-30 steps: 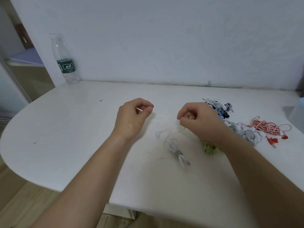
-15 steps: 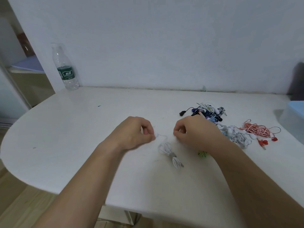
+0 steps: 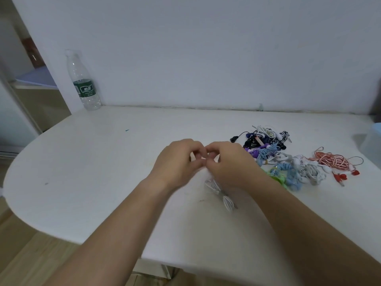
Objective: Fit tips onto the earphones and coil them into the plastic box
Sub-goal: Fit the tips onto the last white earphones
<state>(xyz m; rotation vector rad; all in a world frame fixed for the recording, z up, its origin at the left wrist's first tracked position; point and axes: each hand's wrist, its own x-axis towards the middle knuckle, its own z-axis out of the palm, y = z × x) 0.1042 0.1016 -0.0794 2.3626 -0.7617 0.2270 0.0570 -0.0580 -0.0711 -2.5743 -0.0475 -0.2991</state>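
fitting a tip, i judge: left hand [image 3: 177, 162] and right hand [image 3: 231, 165] together, pinching a loose end just above the white earphones [image 3: 222, 196] on the desk [image 3: 103, 162]. next needs a square, firm push.

A bundle of white earphones [image 3: 221, 196] lies at centre frame — coloured earphones [image 3: 288, 159] heaped right, plastic box [image 3: 373, 148] at the right edge.

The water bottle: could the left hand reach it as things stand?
Probably yes, at a stretch: nothing stands on the table between the left hand and the water bottle. But that hand, pinching the white earphones together with the right hand, would have to let go first.
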